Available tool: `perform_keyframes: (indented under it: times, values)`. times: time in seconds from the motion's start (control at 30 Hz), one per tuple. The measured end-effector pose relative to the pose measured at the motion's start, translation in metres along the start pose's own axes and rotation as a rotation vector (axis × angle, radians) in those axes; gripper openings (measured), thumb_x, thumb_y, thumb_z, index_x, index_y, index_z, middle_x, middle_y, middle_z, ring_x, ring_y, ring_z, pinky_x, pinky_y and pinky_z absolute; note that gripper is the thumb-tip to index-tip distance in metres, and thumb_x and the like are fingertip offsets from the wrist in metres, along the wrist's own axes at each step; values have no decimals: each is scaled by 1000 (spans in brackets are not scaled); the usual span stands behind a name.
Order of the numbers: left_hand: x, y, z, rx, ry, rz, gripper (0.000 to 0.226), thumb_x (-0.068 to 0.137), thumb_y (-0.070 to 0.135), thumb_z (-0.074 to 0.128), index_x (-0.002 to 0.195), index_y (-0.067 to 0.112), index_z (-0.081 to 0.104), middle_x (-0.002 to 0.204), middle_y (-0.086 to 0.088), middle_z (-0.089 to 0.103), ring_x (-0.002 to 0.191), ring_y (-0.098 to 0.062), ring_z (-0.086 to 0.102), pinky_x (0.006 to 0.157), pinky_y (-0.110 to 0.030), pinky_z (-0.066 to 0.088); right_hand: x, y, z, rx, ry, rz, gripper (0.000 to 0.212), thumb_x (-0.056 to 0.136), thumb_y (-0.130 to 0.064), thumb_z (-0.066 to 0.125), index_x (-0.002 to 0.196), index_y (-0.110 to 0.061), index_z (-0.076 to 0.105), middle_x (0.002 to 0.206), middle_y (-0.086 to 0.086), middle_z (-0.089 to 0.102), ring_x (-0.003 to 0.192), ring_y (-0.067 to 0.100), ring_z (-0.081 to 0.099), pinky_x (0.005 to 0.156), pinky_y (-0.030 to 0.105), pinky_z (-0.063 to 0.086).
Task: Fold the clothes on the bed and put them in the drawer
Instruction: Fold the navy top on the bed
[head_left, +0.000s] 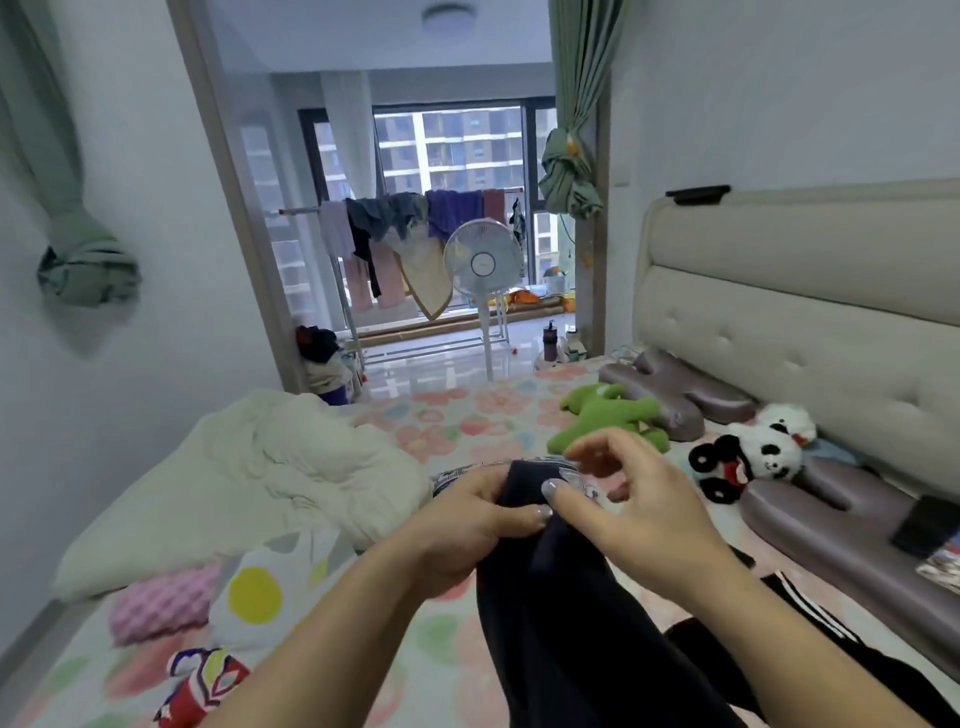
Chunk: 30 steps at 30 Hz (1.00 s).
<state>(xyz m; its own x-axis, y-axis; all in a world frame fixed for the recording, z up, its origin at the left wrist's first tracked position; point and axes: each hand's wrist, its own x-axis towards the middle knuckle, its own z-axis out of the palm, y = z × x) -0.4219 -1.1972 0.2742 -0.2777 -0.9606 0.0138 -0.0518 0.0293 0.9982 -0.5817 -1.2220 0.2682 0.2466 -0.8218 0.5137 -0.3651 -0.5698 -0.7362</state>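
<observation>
— From the head camera, where is the clothing?

— A dark garment (561, 623) is held up over the bed (467, 415), between both hands, near the middle of the view. Its long axis runs from the hands back toward the person. The bunched top end points away, toward the fan (483, 260), and the rest hangs down out of the bottom of the picture.

— How do the hands hold it?

— The left hand (467, 525) grips the top edge, with fingers curled round the cloth and the thumb laid across it. The right hand (639, 509) has its thumb tip on the same edge and its fingers loosely bent above. I can't tell whether those fingers pinch anything. A grey patterned strip shows just behind the top edge and may be part of the garment.

— What else lies on the bed?

— A pale quilt (291, 467) is heaped on the left. A pink cloth (161, 603), a spotted cloth (270, 577) and a red-and-blue cloth (202, 680) lie near the left forearm. Black clothing with white stripes (810, 608) lies under the right forearm. A green soft toy (608, 415) and a panda toy (753, 452) sit farther off, near the headboard (805, 312).
</observation>
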Motion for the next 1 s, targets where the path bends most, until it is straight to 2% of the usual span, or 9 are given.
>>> perform_keyframes:
  times: [0.1,0.2,0.33,0.43,0.5,0.6,0.73,0.9,1.0]
  values:
    - [1,16,8,263,-277,-15,25,83,-11,56,79,12,63,70,10,65,69,-3,60,71,-16,46,20,1,-20,116,-460,11,36,77,-38,69,111,-41,54,118,-20,57,113,-4,51,99,21,37]
    - [2,29,9,402,-348,22,26,77,-3,65,70,21,62,60,18,59,61,4,53,64,-10,41,26,7,-22,222,-857,114,38,70,-42,68,102,-21,63,99,-7,64,95,5,58,87,23,42]
    - [-11,41,-17,466,-318,-21,20,77,-1,67,72,17,64,59,14,59,56,2,53,56,-11,41,20,22,-25,199,-940,177,52,61,-50,65,85,-4,60,80,7,47,77,16,45,68,29,30]
    - [-23,52,-44,663,-176,-46,12,71,12,75,71,17,64,65,6,60,62,-6,54,59,-18,42,18,25,-38,124,-1007,217,16,66,-42,70,62,-27,67,59,-17,56,59,-4,51,59,12,35]
    - [-28,57,-62,877,-57,-64,17,66,24,78,69,19,61,63,7,58,59,-6,53,58,-21,41,20,21,-45,-21,-1050,225,17,73,-31,73,59,-38,67,50,-25,56,50,-13,51,51,2,33]
    - [-36,58,-80,1091,30,-144,23,67,23,79,64,22,56,53,15,55,50,1,50,48,-11,36,26,22,-52,-281,-916,251,18,75,-23,75,64,-22,61,47,-20,58,43,-7,52,41,7,34]
    - [-45,44,-98,1244,180,-167,26,72,17,73,64,28,51,59,11,54,55,-1,50,47,-8,36,36,25,-57,-471,-610,172,13,69,-17,69,66,-18,56,57,-6,58,53,4,54,50,18,39]
    - [-53,23,-116,1038,464,-72,32,81,2,62,63,23,45,61,5,48,56,-7,43,45,-14,32,39,20,-51,-408,-290,130,16,74,-2,55,75,-16,49,71,4,56,65,19,51,56,31,35]
    - [-52,17,-119,1085,550,-6,27,82,0,56,71,22,43,67,3,48,60,-8,43,49,-17,31,39,17,-46,-509,-111,76,22,77,-1,50,96,-14,50,82,8,57,78,30,50,62,33,33]
